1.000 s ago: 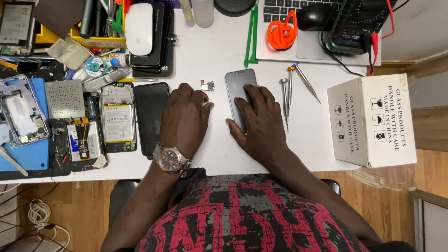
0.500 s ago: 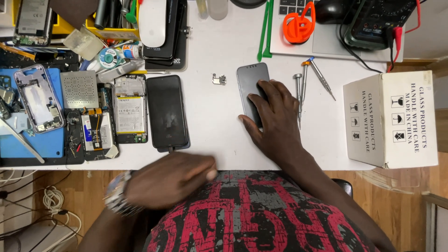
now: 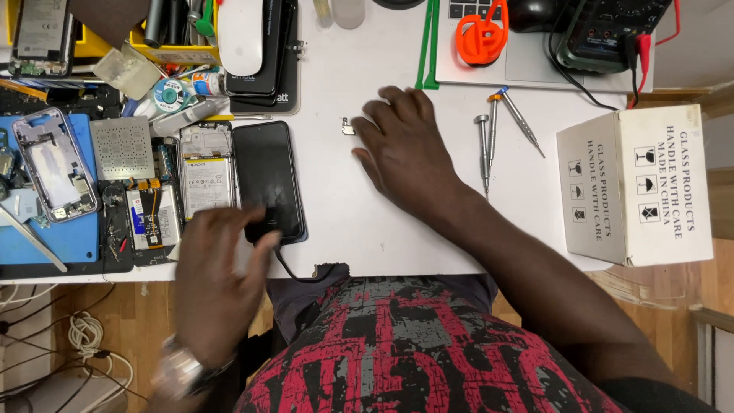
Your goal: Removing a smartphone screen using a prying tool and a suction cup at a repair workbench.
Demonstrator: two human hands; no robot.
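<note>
My left hand [image 3: 218,283], blurred and wearing a wristwatch, is at the table's front edge. Its fingertips are on the lower end of a black phone [image 3: 266,172] lying face up. A thin black cable [image 3: 300,274] runs out from under those fingers, which seem pinched on its end. My right hand [image 3: 405,149] lies flat on the white table [image 3: 344,206] with its fingers spread, covering whatever is under it. A small metal part [image 3: 348,126] sits just left of its fingertips. Two screwdrivers [image 3: 485,149] lie to its right.
Opened phones and boards lie on a blue mat [image 3: 46,229] at the left. A white cardboard box [image 3: 638,183] stands at the right edge. An orange suction tool [image 3: 482,34], a laptop and a multimeter [image 3: 604,34] are at the back.
My left hand left the table, dropped below its front edge, then came up to the black phone's lower end with a cable. My right hand shifted left over the grey phone, now hidden.
</note>
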